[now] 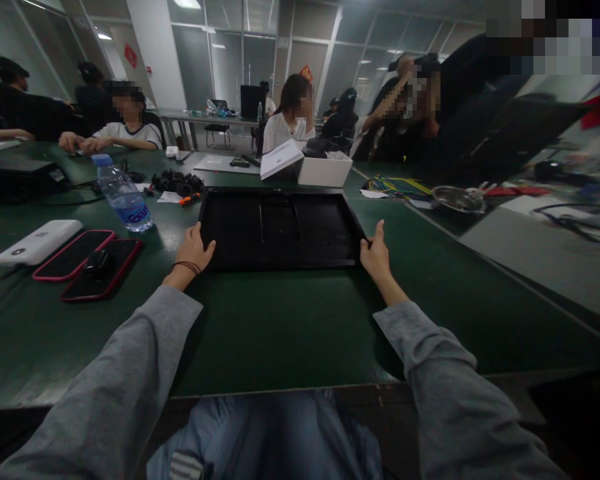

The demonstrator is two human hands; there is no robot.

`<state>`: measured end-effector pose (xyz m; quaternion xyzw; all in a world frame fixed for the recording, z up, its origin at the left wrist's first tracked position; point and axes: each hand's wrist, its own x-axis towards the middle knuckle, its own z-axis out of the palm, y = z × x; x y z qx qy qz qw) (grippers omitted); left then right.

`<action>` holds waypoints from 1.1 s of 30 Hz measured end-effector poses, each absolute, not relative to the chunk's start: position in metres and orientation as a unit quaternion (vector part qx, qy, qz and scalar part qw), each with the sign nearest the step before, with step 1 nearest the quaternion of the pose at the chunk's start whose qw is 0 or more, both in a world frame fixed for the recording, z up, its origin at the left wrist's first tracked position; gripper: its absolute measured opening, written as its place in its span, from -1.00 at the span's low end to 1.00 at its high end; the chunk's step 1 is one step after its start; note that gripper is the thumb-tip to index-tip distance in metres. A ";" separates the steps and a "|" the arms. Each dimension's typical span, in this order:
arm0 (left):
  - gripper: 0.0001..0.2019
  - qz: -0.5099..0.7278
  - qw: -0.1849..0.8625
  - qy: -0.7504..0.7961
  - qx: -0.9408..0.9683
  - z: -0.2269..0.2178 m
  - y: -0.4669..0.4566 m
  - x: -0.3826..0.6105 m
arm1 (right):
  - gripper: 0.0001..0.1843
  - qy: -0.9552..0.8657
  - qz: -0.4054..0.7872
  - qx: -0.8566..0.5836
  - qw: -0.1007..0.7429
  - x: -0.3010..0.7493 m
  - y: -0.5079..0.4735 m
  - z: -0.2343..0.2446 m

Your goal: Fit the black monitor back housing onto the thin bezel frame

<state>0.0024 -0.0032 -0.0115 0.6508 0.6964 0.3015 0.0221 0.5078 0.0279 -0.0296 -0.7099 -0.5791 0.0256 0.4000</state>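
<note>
A flat black rectangular panel (280, 227) with a raised rim lies on the green table (280, 327) in front of me. My left hand (194, 248) grips its near left corner, fingers curled round the edge. My right hand (375, 252) holds the near right corner, thumb up along the side. Both arms wear grey sleeves; a dark band circles my left wrist.
At the left lie a water bottle (123, 197), a white power bank (37, 241) and two red-cased phones (87, 263). Behind the panel stand a white box (325, 170) and black parts (177, 181). A metal dish (457, 198) and cables sit right. Several people sit around.
</note>
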 end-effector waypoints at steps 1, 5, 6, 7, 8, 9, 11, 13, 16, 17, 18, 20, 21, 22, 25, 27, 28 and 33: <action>-0.26 0.300 0.022 0.697 0.651 -0.011 -0.003 0.003 | -0.13 -0.581 0.022 -0.709 0.400 0.508 0.028 -0.030; -0.25 0.293 0.019 0.698 0.653 -0.012 -0.003 0.002 | -0.35 -0.605 0.009 -0.690 0.397 0.510 0.030 -0.033; -0.25 0.294 0.017 0.697 0.654 -0.012 -0.003 0.002 | -0.37 -0.609 0.009 -0.687 0.396 0.510 0.031 -0.033; -0.26 0.297 0.015 0.695 0.654 -0.013 -0.002 0.002 | -0.37 -0.611 0.008 -0.685 0.396 0.511 0.032 -0.033; -0.26 0.301 0.014 0.693 0.655 -0.014 -0.002 0.001 | -0.37 -0.611 0.008 -0.685 0.396 0.511 0.032 -0.033; -0.26 0.306 0.013 0.691 0.655 -0.015 -0.001 0.001 | -0.36 -0.610 0.009 -0.686 0.396 0.511 0.032 -0.033; -0.27 0.314 0.013 0.687 0.655 -0.016 -0.001 0.000 | -0.35 -0.608 0.013 -0.688 0.396 0.511 0.032 -0.033; -0.26 0.310 0.016 0.688 0.656 -0.014 -0.001 0.000 | -0.34 -0.605 0.021 -0.694 0.390 0.511 0.031 -0.032; -0.25 0.294 0.020 0.695 0.656 -0.011 -0.003 0.002 | -0.31 -0.595 0.031 -0.709 0.377 0.510 0.030 -0.031; -0.25 0.290 0.021 0.697 0.655 -0.010 -0.004 0.003 | -0.30 -0.590 0.033 -0.714 0.375 0.509 0.030 -0.031; -0.25 0.287 0.021 0.699 0.655 -0.009 -0.004 0.003 | -0.30 -0.586 0.036 -0.717 0.376 0.509 0.030 -0.030; -0.27 0.283 0.022 0.701 0.654 -0.008 -0.005 0.004 | -0.32 -0.586 0.039 -0.715 0.379 0.509 0.030 -0.030; -0.27 0.283 0.023 0.702 0.654 -0.008 -0.006 0.004 | -0.33 -0.587 0.040 -0.713 0.381 0.509 0.030 -0.030; -0.28 0.282 0.023 0.703 0.653 -0.008 -0.006 0.005 | -0.32 -0.586 0.040 -0.714 0.382 0.509 0.030 -0.030; -0.29 0.278 0.024 0.708 0.649 -0.007 -0.007 0.005 | -0.25 -0.572 0.041 -0.724 0.384 0.509 0.031 -0.030; -0.29 0.276 0.025 0.711 0.646 -0.006 -0.008 0.005 | -0.25 -0.576 0.041 -0.719 0.388 0.510 0.031 -0.031; -0.30 0.276 0.024 0.712 0.645 -0.006 -0.008 0.006 | -0.27 -0.583 0.040 -0.712 0.390 0.510 0.031 -0.031; -0.34 0.276 0.016 0.716 0.641 -0.004 -0.010 0.008 | -0.33 -0.587 0.033 -0.705 0.397 0.512 0.032 -0.033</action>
